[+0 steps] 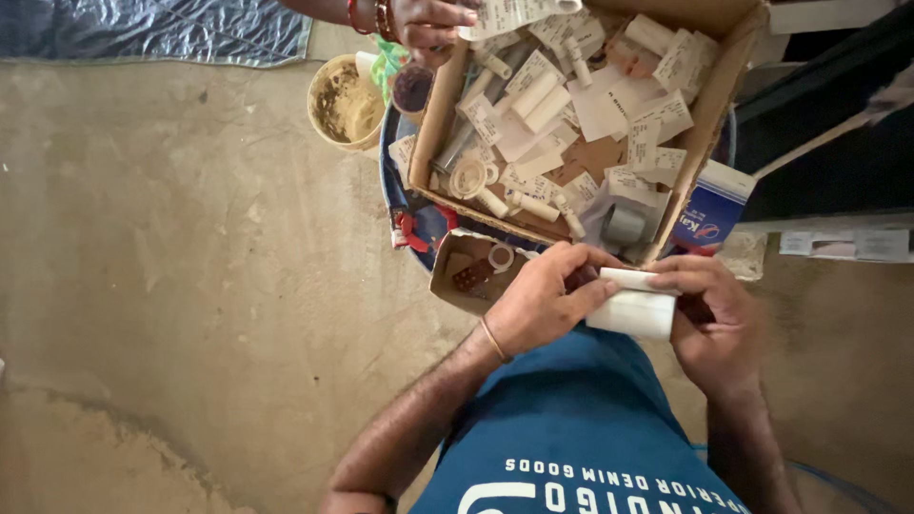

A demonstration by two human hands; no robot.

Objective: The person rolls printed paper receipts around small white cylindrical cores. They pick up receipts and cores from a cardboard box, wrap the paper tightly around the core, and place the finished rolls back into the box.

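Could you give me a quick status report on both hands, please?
Left hand and right hand both gripping white paper roll. Cardboard box ahead; another person's hand over it.

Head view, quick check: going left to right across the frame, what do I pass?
Round cream bucket → open brown cardboard box of white paper rolls → left hand → white rectangular paper roll → right hand.

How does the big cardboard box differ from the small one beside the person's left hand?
The big cardboard box is heaped with white paper slips and rolls; the small cardboard box holds only a few bits, among them a white ring. The big box reaches the picture's top edge; the small one sits nearer the person, just left of the left hand. Both are brown and open-topped.
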